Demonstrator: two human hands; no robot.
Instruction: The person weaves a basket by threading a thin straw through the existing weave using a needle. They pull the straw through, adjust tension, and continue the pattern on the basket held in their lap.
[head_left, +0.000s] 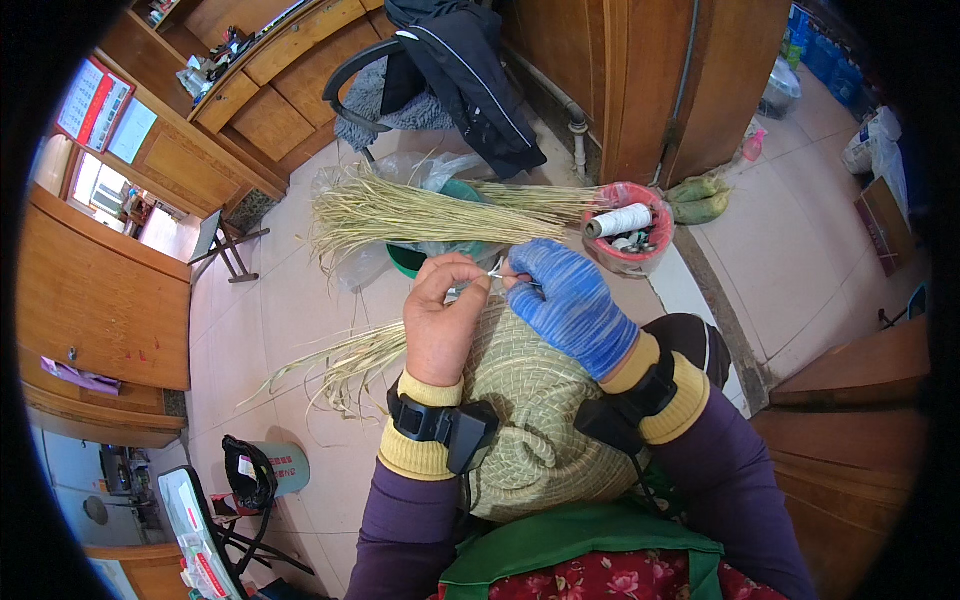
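A coiled, woven straw piece (525, 390) lies across my lap, pale green with visible stitching. Above its far edge, my bare left hand (444, 315) pinches white thread (495, 271) between thumb and forefinger. My right hand (570, 304), in a blue knitted fingerless glove, grips the same thread close by, with fingertips almost meeting the left ones. A thin dark line, perhaps a needle, shows by the right fingers; it is too small to tell. Loose straw ends (356, 364) stick out to the left from behind my left hand.
Beyond my hands, a bundle of straw stalks (427, 210) rests over a green basin (405, 260) and clear plastic. A red-lined bucket (651, 251) holds a white thread spool (619, 222). Green gourd-like vegetables (699, 201) lie beside it. At left stand a bin (289, 469) and a folding stool (225, 247).
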